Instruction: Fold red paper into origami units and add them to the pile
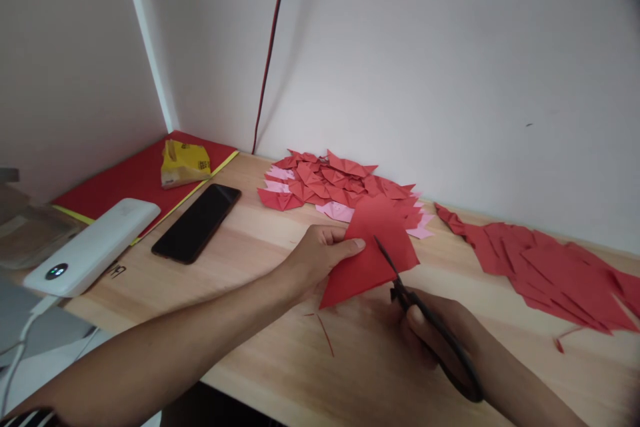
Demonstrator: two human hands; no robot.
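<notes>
My left hand [325,257] pinches a sheet of red paper [383,227] by its left side, thumb on top, above the wooden table. Black-handled scissors [440,337] are gripped in my right hand [450,320]. One scissor blade lies over the face of the paper, reaching in from its lower right edge; the other blade is hidden behind the sheet. Just beyond the paper sits a pile of folded red and pink paper pieces [330,180]. Thin red paper scraps [326,335] lie on the table below my left hand.
Overlapping red paper pieces [555,267] spread along the wall at right. To the left are a black phone [197,223], a white power bank [95,247] with a cable, and a yellow packet [185,161] on a red folder [120,180]. A dark cord [273,47] hangs down the wall.
</notes>
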